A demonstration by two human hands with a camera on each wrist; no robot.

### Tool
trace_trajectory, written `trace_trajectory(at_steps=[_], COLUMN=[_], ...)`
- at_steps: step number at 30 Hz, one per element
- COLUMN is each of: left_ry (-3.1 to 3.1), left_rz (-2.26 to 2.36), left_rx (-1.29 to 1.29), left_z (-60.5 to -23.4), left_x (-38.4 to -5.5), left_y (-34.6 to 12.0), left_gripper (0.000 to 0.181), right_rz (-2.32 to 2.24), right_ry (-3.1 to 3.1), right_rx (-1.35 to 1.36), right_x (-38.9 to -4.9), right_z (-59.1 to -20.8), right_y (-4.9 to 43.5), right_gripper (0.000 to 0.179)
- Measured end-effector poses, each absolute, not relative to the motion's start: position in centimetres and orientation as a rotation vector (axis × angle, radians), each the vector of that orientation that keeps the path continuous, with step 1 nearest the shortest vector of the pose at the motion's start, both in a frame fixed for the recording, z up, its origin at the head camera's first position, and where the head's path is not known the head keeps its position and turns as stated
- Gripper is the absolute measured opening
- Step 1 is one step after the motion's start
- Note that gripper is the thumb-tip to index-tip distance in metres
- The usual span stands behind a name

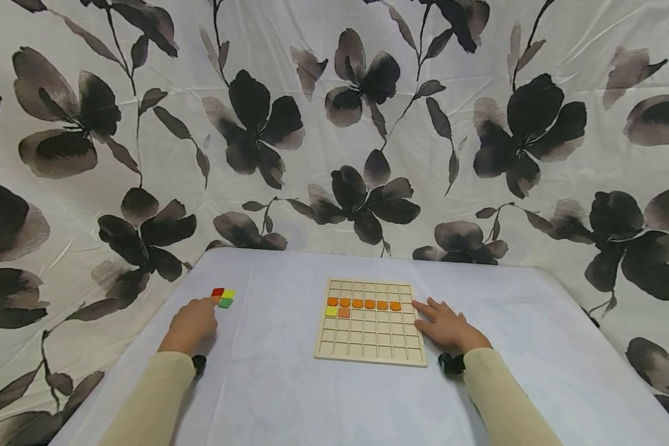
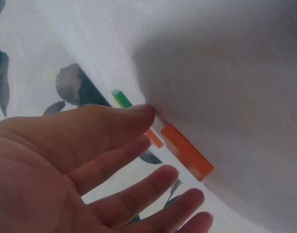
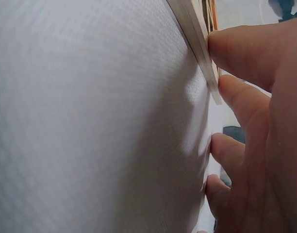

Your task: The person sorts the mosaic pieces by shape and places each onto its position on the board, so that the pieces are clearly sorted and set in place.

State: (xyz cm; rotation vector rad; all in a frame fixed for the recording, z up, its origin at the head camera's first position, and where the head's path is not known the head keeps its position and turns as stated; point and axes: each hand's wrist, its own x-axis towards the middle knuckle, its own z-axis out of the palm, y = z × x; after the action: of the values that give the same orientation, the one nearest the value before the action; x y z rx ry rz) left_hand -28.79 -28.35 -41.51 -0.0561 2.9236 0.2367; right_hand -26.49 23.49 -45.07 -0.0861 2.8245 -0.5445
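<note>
At the table's left, my left hand (image 1: 191, 324) reaches to a small cluster of square tiles: red (image 1: 217, 292), yellow (image 1: 228, 293), green (image 1: 225, 303) and orange (image 1: 215, 300). In the left wrist view its thumb and fingers are loosely extended beside the orange tile (image 2: 188, 154); no tile shows clearly between them. A wooden grid board (image 1: 375, 347) lies in the middle. My right hand (image 1: 447, 323) touches the board's right edge with thumb and index finger, the other fingers spread. On the board sit a yellow tile (image 1: 331, 311) and an orange tile (image 1: 344, 313).
A row of several round orange discs (image 1: 370, 305) runs across the board above those two tiles. White cloth covers the table (image 1: 267, 384). Behind the table's far edge hangs a floral curtain (image 1: 312, 148).
</note>
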Motion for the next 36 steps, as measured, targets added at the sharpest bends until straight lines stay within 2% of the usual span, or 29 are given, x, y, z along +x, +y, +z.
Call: trace_trajectory(at_steps=[5, 15, 27, 36], left_ry=[2.872, 2.862, 2.820, 2.856], left_rz=[0.234, 0.235, 0.296, 0.320], left_rx=[-0.077, -0.064, -0.033, -0.032], left_z=[-41.5, -41.3, -39.8, -40.1], left_x=[-28.9, -28.8, -27.6, -27.4], left_y=[-28.6, -29.0, -29.7, -29.9], left_gripper=[0.031, 0.031, 0.020, 0.016], right_rz=[-0.544, -0.560, -0.564, -0.571], right_ry=[2.826, 2.822, 2.823, 2.817], right_rx=[-0.085, -0.083, -0.096, -0.110], right_x=[-26.4, -26.3, -26.3, -26.2], right_z=[-45.1, -44.9, -44.8, -44.6], right_y=[23.5, 23.5, 23.6, 23.6], right_gripper=[0.058, 0.058, 0.058, 0.058])
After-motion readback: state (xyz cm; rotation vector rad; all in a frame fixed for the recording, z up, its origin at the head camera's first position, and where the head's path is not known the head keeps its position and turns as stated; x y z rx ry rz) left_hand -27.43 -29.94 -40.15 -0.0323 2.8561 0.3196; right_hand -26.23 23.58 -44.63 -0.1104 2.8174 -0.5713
